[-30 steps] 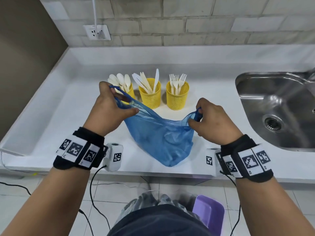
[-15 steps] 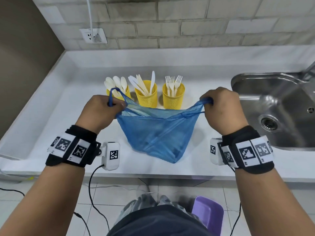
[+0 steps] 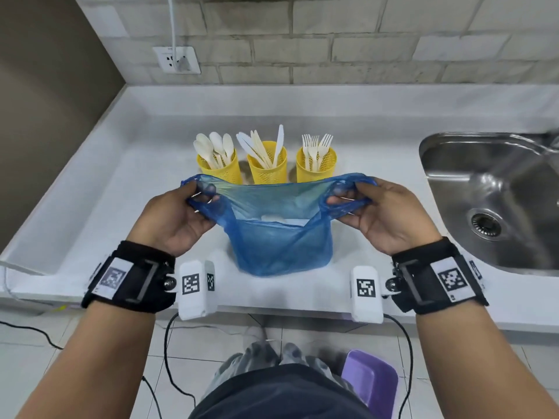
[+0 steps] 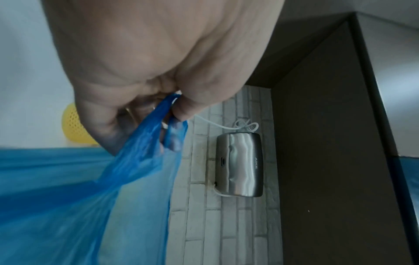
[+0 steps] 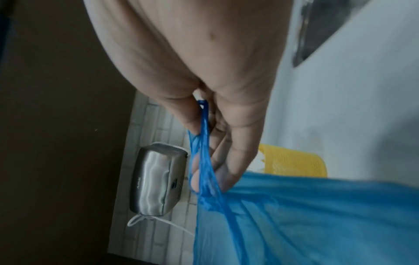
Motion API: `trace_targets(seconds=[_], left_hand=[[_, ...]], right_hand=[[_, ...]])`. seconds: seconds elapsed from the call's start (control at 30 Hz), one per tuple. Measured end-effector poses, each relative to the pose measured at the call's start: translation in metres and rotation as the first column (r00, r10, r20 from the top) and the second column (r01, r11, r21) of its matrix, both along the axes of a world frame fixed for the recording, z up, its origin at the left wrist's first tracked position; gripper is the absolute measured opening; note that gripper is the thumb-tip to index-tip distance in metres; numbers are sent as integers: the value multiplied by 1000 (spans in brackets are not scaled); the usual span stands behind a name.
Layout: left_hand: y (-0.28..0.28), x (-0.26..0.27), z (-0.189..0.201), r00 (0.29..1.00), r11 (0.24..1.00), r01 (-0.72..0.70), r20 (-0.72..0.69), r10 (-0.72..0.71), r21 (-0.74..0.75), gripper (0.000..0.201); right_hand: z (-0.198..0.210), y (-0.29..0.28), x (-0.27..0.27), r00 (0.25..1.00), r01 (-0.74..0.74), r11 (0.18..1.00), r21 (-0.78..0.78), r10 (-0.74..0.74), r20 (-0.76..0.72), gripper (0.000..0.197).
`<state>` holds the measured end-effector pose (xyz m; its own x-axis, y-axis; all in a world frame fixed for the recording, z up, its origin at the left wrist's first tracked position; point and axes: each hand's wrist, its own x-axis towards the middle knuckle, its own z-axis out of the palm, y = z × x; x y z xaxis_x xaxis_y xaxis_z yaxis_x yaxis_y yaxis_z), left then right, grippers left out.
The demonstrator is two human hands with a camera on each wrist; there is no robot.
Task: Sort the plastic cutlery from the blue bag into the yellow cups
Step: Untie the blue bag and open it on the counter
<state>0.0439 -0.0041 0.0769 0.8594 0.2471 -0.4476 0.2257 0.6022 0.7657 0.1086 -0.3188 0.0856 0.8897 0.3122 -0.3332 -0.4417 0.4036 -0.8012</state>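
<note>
Thin translucent blue plastic bag [image 3: 281, 237] is held stretched between both hands, above the white countertop [image 3: 99, 189]. Left hand [image 3: 175, 219] and right hand [image 3: 384, 219] are each curled round a handle loop. Risks judged: film tearing under sideways pull — or a loop slipping, sagging bag knocking the three yellow mesh cups [image 3: 267, 164] just behind. One pale item seen inside.

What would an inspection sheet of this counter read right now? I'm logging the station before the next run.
Surface: white counter, bare at left.
Job's things: blue bag held open; three yellow cups with spoons, knives, forks.
Clutter: nothing seen.
Grippers: left hand and right hand each grip a bag handle.
Cables: wrist camera cables hang toward the floor.
Surroundings: steel sink, wall socket, purple bin.
</note>
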Motion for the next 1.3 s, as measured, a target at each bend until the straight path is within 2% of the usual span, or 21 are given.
trace_targets(seconds=[0.1,0.2,0.3,0.4,0.47,0.53,0.57,0.6,0.63,0.67,0.7,0.77,0.8,0.87,0.97,1.03,1.1,1.13,1.17,1.23,1.3], left_hand=[[-3,2,-7,1000,995,-30,-8,29,-98,36],[1,9,-20,992,966,-66,-118,37,-249,35],[4,13,-28,978,895,31,-171,-119,-444,38],[3,12,-33,967,843,55,-183,-179,-535,62],[3,8,-32,965,902,29,-224,-138,-430,67],[-1,-1,-29,970,964,38,-220,-98,-261,42],[-3,-5,-28,970,992,29,-234,-57,-123,29],[-3,-8,-29,964,993,45,-267,-15,107,27],[-3,-11,-32,958,917,76,-284,41,392,34],[-5,-13,-34,960,747,102,-260,98,657,42],[-6,-15,-34,971,530,114,-206,119,840,47],[-10,-16,-29,995,123,66,-74,61,990,49],[-13,-17,-25,999,6,36,-36,15,999,51],[-19,-16,-13,995,-102,82,-87,-46,991,59],[-31,-10,-6,933,-217,336,-356,-58,916,80],[-36,-6,-9,913,-200,369,-395,-106,908,70],[-37,-4,-14,919,-75,338,-346,-188,938,51],[-36,-3,-18,925,-3,320,-313,-215,947,43],[-36,-3,-22,935,61,297,-277,-222,953,37],[-35,-3,-30,957,232,261,-219,-191,937,28],[-37,-6,-34,975,521,221,-170,-144,825,19]], right_hand=[[-10,3,0,992,25,986,163,-5,-122,19],[-21,3,3,962,143,945,294,-63,-267,21],[-34,1,3,920,245,888,389,-87,-381,21],[-44,0,1,890,306,864,399,-111,-443,22],[-49,-1,-1,906,276,909,312,-137,-402,20],[-48,-1,-4,942,218,961,169,-162,-295,21],[-48,0,-5,958,189,981,30,-178,-225,18],[-47,1,-5,975,169,972,-163,-189,-120,16],[-47,2,-6,984,169,906,-389,-177,15,23],[-48,5,-7,974,218,772,-597,-137,178,35],[-48,6,-10,938,310,605,-733,-67,341,46],[-41,10,-17,776,558,346,-754,106,622,49],[-35,13,-20,695,640,282,-715,185,695,43],[-19,22,-28,658,661,192,-726,316,683,32],[-10,35,-32,786,486,-89,-870,481,390,45],[-9,40,-32,841,308,-215,-927,517,160,58],[-16,42,-27,853,183,-259,-948,521,23,56],[-23,41,-23,860,126,-240,-963,510,-15,53],[-30,40,-19,869,71,-197,-978,494,-37,51],[-45,38,-12,877,-35,-20,-999,479,-40,43],[-58,34,-7,882,-78,159,-984,472,6,22]])
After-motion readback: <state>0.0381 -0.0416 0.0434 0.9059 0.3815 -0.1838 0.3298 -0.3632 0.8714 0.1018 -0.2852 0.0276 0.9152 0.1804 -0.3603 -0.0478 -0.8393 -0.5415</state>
